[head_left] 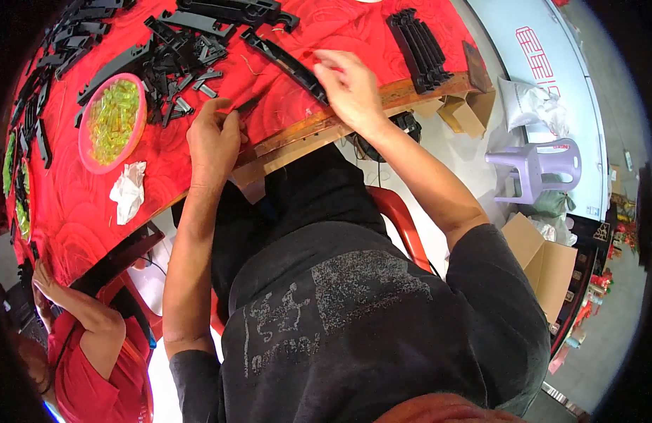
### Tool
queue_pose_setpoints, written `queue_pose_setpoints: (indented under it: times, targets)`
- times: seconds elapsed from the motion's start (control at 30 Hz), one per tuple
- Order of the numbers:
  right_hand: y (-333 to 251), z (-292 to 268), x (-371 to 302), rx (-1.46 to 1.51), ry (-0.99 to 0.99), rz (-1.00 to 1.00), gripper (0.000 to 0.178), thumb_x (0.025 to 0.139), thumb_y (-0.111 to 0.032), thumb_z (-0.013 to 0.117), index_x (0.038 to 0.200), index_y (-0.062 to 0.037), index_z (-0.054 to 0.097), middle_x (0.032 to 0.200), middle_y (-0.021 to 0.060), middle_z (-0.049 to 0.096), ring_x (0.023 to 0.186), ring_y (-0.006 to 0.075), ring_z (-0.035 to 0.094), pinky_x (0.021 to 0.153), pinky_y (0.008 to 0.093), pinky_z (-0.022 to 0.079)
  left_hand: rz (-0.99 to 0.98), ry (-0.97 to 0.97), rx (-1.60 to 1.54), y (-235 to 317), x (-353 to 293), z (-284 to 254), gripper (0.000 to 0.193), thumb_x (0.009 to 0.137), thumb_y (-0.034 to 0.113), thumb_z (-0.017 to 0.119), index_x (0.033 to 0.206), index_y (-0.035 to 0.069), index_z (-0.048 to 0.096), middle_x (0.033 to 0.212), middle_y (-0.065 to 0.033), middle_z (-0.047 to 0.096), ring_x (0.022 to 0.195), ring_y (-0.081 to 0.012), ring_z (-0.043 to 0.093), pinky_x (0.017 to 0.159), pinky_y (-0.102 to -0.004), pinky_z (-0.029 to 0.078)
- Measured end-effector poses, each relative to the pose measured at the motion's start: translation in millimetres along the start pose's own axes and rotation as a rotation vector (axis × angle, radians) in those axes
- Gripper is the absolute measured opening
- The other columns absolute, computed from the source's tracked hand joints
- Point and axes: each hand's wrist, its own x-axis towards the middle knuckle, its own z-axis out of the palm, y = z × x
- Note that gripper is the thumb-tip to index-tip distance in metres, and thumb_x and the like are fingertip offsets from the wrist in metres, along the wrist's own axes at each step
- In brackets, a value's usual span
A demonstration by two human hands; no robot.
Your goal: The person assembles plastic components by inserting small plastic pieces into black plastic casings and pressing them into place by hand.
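Observation:
On the red tablecloth (291,116) lies a long, narrow black plastic part (287,65), slanting toward the table's near edge. My right hand (351,88) is over its near end, thumb and fingers loosely apart; whether it touches the part is hard to see. To the left, my left hand (214,134) rests low over the cloth with curled fingers. A thin dark pointed piece (247,107) shows by its fingertips, its kind unclear. Just beyond that hand is a heap of small black parts (174,81) with a few grey pins (207,90).
A pink bowl (85,151) of yellow-green clear pieces and a crumpled tissue (128,192) are at left. Stacked black strips (417,53) lie at right, more black parts (72,49) far left. A co-worker (93,352) sits lower left. A purple stool (534,169) stands right.

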Motion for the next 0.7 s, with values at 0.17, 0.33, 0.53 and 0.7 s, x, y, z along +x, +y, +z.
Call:
queue_pose_setpoints:
  times: [0.17, 0.33, 0.53, 0.7]
  targets:
    - [45, -85, -1, -0.106, 0.465, -0.084, 0.022, 0.091, -0.011, 0.062, 0.110, -0.0020, 0.063, 0.104, 0.0135, 0.062, 0.095, 0.0222, 0.062, 0.087, 0.0333, 0.049, 0.015, 0.069, 0.034, 6, -6, 2, 0.035, 0.091, 0.007, 0.057, 0.124, -0.002, 0.051, 0.073, -0.0080, 0.065, 0.057, -0.0112, 0.063, 0.053, -0.0258, 0.049]
    - [184, -211, -8, -0.428, 0.756, 0.211, 0.043, 0.087, -0.024, 0.068, 0.117, 0.0040, 0.058, 0.112, 0.0212, 0.060, 0.103, 0.0312, 0.060, 0.092, 0.0405, 0.047, 0.032, 0.061, 0.013, 4, -8, 2, 0.034, 0.091, 0.006, 0.057, 0.124, -0.003, 0.051, 0.074, -0.0077, 0.065, 0.059, -0.0110, 0.062, 0.054, -0.0256, 0.049]
    - [251, -268, -14, -0.880, 0.560, 0.481, 0.081, 0.078, -0.051, 0.070, 0.131, 0.0058, 0.049, 0.131, 0.0283, 0.050, 0.123, 0.0430, 0.046, 0.105, 0.0512, 0.037, 0.093, 0.101, 0.010, -5, -10, 2, 0.033, 0.092, 0.005, 0.057, 0.123, -0.003, 0.051, 0.073, -0.0066, 0.063, 0.058, -0.0095, 0.059, 0.054, -0.0239, 0.047]
    - [276, -279, -1, -0.955, 0.466, 0.591, 0.095, 0.076, -0.065, 0.066, 0.131, 0.0092, 0.046, 0.132, 0.0325, 0.046, 0.125, 0.0475, 0.042, 0.106, 0.0519, 0.036, 0.060, 0.122, -0.043, -6, -10, 5, 0.030, 0.093, 0.004, 0.056, 0.122, -0.002, 0.052, 0.072, -0.0050, 0.061, 0.056, -0.0083, 0.057, 0.052, -0.0224, 0.044]
